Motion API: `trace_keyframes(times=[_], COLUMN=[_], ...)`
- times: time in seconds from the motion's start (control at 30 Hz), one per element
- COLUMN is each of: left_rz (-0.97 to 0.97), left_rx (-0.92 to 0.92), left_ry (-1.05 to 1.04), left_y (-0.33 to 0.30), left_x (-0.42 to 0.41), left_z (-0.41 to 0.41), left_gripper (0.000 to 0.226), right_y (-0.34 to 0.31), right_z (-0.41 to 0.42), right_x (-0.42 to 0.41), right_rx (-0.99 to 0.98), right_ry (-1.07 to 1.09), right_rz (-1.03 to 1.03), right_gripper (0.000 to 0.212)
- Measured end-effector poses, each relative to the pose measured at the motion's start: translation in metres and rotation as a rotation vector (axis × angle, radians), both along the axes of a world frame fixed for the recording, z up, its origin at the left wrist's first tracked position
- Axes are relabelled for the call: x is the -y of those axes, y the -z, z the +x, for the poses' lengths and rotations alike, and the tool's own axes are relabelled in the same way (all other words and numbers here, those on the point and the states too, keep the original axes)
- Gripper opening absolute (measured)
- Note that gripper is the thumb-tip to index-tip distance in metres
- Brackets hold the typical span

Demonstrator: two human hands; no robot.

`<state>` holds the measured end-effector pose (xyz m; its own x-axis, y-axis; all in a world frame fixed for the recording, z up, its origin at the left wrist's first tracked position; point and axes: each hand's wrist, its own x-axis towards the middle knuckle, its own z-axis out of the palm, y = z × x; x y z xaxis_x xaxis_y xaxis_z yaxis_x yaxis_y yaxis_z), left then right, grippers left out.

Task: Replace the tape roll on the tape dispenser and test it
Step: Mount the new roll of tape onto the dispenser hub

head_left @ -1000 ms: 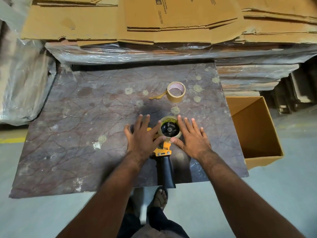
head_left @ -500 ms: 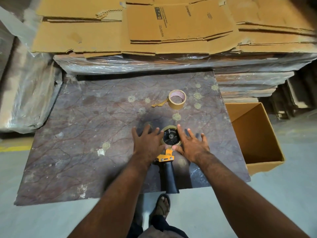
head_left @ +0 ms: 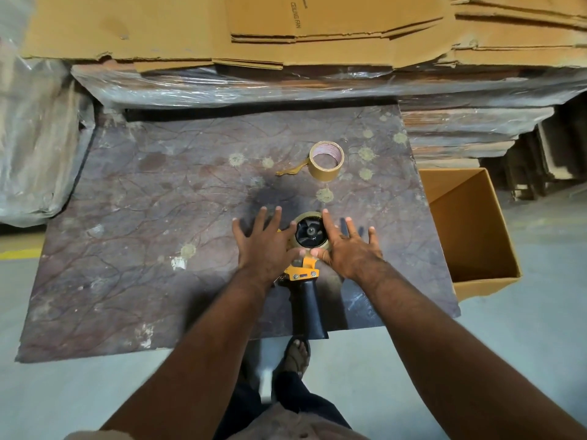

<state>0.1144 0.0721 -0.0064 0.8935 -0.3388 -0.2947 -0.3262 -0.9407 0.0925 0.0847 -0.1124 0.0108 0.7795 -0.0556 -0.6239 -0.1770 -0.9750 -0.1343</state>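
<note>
A tape dispenser [head_left: 308, 306] with a black handle and yellow frame lies flat on the marble slab [head_left: 158, 217], its handle pointing toward me. A tan tape roll [head_left: 309, 216] sits around its black hub. My left hand [head_left: 265, 249] lies flat over the frame left of the roll, fingers spread, thumb touching the roll's near edge. My right hand [head_left: 349, 249] rests spread on the right, with index finger along the roll's side and thumb at its near edge. A second tan tape roll [head_left: 326, 171] with a loose tail lies farther back.
An open cardboard box [head_left: 476, 217] stands on the floor at the slab's right edge. Flattened cartons [head_left: 317, 27] are stacked behind on plastic-wrapped bundles [head_left: 31, 138]. My sandalled foot [head_left: 297, 354] shows below the slab's near edge.
Both hands stay on either side of the mounted roll, thumbs drawn closer together at its near edge. My head view has shifted slightly.
</note>
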Motion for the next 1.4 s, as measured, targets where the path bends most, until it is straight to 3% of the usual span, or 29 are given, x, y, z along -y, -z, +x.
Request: trace_keyframes(times=[0.3, 0.57, 0.67, 0.87, 1.0, 1.23, 1.4], left_rz=[-0.089, -0.441, -0.403, -0.307, -0.246, -0.15, -0.164], left_rx=[0.024, 0.055, 0.031, 0.083, 0.069, 0.094, 0.061], left_ry=[-0.009, -0.164, -0.169, -0.106, -0.094, -0.128, -0.112], left_y=[0.0, 0.011, 0.012, 0.006, 0.003, 0.003, 0.009], left_x=[0.002, -0.033, -0.037, -0.02, -0.008, 0.001, 0.0], left_z=[-0.007, -0.023, -0.024, -0.018, -0.014, -0.011, -0.006], left_gripper=[0.064, 0.074, 0.067, 0.047, 0.046, 0.056, 0.028], right_y=[0.002, 0.007, 0.012, 0.029, 0.037, 0.041, 0.04], right_z=[-0.014, -0.042, -0.061, -0.091, -0.095, -0.085, -0.084], right_x=[-0.003, -0.013, -0.031, -0.064, -0.058, -0.053, -0.072], right_rx=[0.043, 0.247, 0.344, 0.376, 0.383, 0.324, 0.298], right_ry=[0.057, 0.207, 0.204, 0.015, 0.071, 0.3, 0.412], right_rz=[-0.031, 0.115, 0.208, 0.122, 0.115, 0.3, 0.353], right_gripper=[0.091, 0.093, 0.096, 0.094, 0.096, 0.107, 0.112])
